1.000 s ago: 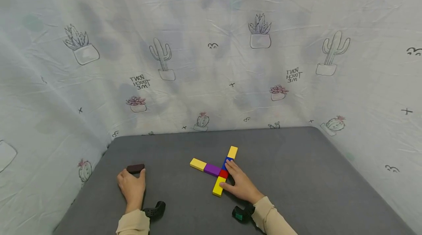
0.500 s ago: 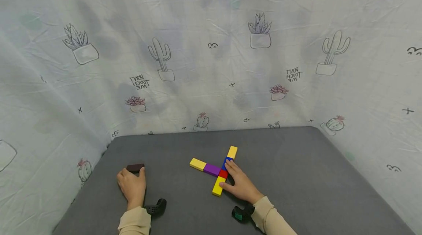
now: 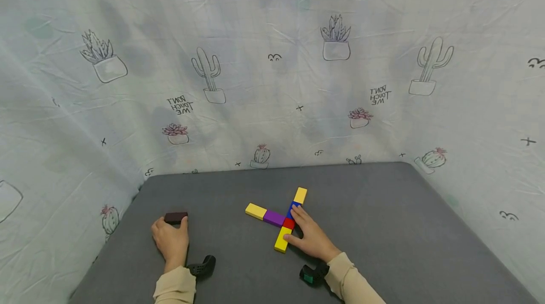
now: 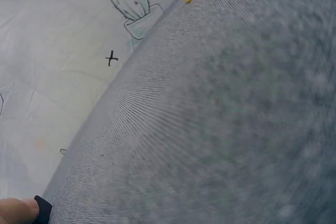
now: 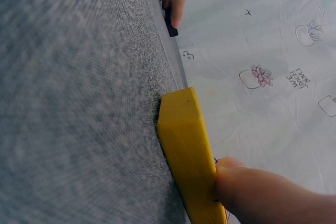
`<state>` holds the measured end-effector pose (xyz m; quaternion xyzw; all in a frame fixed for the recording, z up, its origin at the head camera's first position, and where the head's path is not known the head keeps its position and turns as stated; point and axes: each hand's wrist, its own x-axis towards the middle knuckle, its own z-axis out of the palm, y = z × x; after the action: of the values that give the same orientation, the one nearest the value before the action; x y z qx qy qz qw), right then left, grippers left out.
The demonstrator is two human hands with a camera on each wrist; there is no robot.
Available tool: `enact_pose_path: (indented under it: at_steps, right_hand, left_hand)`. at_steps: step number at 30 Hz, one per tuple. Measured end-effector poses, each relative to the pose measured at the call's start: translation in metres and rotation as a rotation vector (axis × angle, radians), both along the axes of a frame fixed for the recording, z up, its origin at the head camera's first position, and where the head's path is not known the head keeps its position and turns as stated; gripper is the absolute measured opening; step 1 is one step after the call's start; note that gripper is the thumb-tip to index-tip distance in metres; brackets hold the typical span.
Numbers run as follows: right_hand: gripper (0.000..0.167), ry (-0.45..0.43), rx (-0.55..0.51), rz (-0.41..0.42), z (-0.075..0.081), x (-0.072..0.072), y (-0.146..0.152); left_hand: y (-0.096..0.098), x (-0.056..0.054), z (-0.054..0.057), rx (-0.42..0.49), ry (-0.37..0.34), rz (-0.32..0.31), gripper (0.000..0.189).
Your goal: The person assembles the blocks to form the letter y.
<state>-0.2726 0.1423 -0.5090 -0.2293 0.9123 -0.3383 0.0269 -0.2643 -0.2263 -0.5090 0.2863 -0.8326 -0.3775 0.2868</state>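
Observation:
At the left, my left hand (image 3: 171,242) holds a dark brown block (image 3: 176,218) lying on the table, its thumb at the right end. In the left wrist view the thumb tip meets the dark block (image 4: 43,210). Right of centre, my right hand (image 3: 315,238) rests over a joined row of blocks. Its fingertips touch the blue block (image 3: 292,211), and the thumb lies on the near yellow block (image 3: 282,240). A red block (image 3: 288,224) sits between these two. A purple block (image 3: 274,218) branches left from the red one and ends in a yellow block (image 3: 256,211).
A far yellow block (image 3: 300,195) caps the row beyond the blue one. Dark wrist devices (image 3: 203,266) are worn under both wrists. The grey table (image 3: 383,219) meets a pale curtain (image 3: 272,81) printed with cacti at its back and sides.
The view tilts very slightly. Both hands and all the blocks keep their places.

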Motion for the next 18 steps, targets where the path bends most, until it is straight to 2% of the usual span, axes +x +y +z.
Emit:
enact_pose_path:
  at_steps: [10, 18]
  right_hand:
    - [0.081, -0.003, 0.014, 0.004, -0.0035, 0.0, 0.0008]
    - [0.081, 0.009, -0.001, 0.008, -0.0024, -0.0003, 0.0012]
  left_hand:
    - [-0.0024, 0.0038, -0.0014, 0.075, 0.001, -0.015, 0.067]
    - [-0.0034, 0.0039, -0.0009, 0.094, 0.067, -0.058, 0.067]
